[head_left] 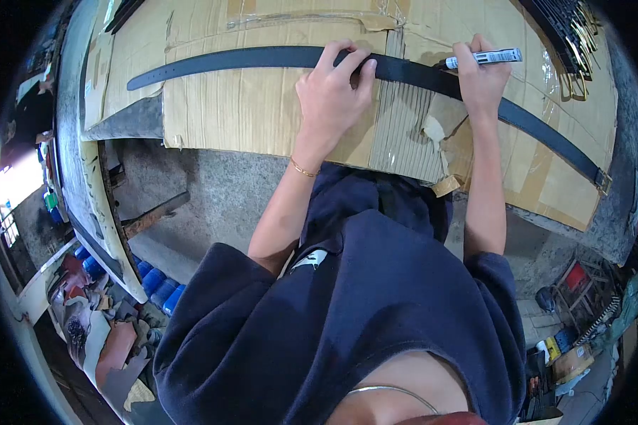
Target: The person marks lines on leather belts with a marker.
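Note:
A long black leather belt [262,57] lies in a curve across the cardboard-covered table [227,106]. Its holed, pointed end is at the left and its metal buckle [602,181] at the right. Near the middle of the strap, my left hand [335,88] has its fingers bent over the belt, thumb along the near side. My right hand [483,81] is closed around a marker pen [496,57] with a white label. The pen's dark tip points left, right at the belt's edge, and the right wrist overlaps the strap in this view.
Several dark belts with gold-coloured buckles [578,57] are piled at the table's far right. Torn cardboard [446,185] sticks out at the near edge. Leather scraps [113,347] and blue spools [159,287] lie low on the left. Assorted items [571,361] sit on the floor at the right.

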Action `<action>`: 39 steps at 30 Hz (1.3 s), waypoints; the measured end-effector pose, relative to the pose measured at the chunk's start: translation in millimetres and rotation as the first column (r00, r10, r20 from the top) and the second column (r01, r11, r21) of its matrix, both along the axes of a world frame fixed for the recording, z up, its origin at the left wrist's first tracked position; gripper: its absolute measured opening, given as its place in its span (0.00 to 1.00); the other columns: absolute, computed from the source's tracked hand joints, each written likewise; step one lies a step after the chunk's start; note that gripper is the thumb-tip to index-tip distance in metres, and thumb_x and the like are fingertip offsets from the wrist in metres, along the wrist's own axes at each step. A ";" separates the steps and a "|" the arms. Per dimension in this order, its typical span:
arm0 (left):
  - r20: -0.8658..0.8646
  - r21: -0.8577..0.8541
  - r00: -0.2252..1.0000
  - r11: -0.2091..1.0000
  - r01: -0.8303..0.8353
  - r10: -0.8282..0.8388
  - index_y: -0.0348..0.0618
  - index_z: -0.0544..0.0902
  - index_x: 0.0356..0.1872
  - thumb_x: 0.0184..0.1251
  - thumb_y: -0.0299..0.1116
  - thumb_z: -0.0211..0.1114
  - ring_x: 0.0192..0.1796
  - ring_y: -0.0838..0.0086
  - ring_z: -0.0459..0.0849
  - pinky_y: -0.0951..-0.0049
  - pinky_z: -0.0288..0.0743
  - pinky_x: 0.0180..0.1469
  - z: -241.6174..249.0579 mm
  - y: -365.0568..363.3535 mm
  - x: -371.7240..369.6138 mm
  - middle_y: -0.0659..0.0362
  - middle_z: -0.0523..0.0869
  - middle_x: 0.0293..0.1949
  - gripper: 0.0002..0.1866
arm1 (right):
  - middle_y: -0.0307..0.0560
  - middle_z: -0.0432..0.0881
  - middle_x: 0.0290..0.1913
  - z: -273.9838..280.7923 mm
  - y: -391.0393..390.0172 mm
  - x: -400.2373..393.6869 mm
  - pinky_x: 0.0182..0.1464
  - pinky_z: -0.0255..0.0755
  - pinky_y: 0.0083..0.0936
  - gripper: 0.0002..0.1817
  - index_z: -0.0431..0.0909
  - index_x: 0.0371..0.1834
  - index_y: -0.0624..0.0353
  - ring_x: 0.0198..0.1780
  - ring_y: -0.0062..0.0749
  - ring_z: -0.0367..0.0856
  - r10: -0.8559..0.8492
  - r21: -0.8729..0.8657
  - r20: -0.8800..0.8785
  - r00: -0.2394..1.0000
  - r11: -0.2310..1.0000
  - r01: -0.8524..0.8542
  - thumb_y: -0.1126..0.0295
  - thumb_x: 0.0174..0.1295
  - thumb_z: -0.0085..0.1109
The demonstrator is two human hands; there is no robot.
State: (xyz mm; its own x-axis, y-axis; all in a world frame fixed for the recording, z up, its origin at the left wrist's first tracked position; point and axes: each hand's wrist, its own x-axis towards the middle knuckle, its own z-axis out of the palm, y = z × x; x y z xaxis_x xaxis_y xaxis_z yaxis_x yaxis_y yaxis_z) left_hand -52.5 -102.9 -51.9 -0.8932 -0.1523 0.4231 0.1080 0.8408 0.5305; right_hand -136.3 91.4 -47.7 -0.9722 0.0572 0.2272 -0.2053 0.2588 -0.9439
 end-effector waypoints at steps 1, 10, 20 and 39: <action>-0.002 -0.006 1.000 1.000 -0.002 0.002 0.47 0.88 0.36 0.60 0.36 0.70 0.23 0.71 0.84 0.70 0.75 0.24 -0.2 0.4 0.2 0.64 0.84 0.41 0.07 | 0.34 0.58 0.14 0.0 0.3 0.3 0.22 0.52 0.25 0.18 0.58 0.14 0.62 0.20 0.15 0.55 0.010 0.011 0.003 1.000 1.000 -0.010 0.72 0.52 0.58; 0.017 -0.012 1.000 1.000 -0.006 0.006 0.48 0.87 0.38 0.60 0.36 0.69 0.25 0.69 0.84 0.68 0.76 0.25 2.8 0.9 2.1 0.63 0.83 0.43 0.07 | 0.37 0.57 0.13 -0.6 -3.9 3.2 0.21 0.53 0.25 0.17 0.58 0.14 0.62 0.19 0.16 0.56 -0.035 -0.103 0.080 0.996 0.994 0.044 0.73 0.51 0.58; 0.030 -0.015 1.000 1.000 0.003 -0.003 0.47 0.86 0.38 0.60 0.37 0.69 0.25 0.68 0.84 0.67 0.76 0.25 4.0 1.4 2.5 0.62 0.83 0.44 0.08 | 0.33 0.56 0.14 -1.0 2.1 0.0 0.21 0.51 0.25 0.18 0.57 0.14 0.60 0.20 0.15 0.55 -0.017 -0.091 0.039 0.999 0.996 0.020 0.74 0.53 0.57; -0.009 -0.081 1.000 0.997 -0.009 0.009 0.47 0.86 0.40 0.60 0.36 0.69 0.26 0.67 0.85 0.67 0.77 0.26 2.7 3.1 1.6 0.61 0.83 0.46 0.09 | 0.29 0.66 0.15 4.8 2.3 -3.1 0.23 0.55 0.22 0.19 0.67 0.15 0.60 0.21 0.13 0.61 0.054 -0.208 0.164 0.985 0.978 -0.019 0.68 0.60 0.63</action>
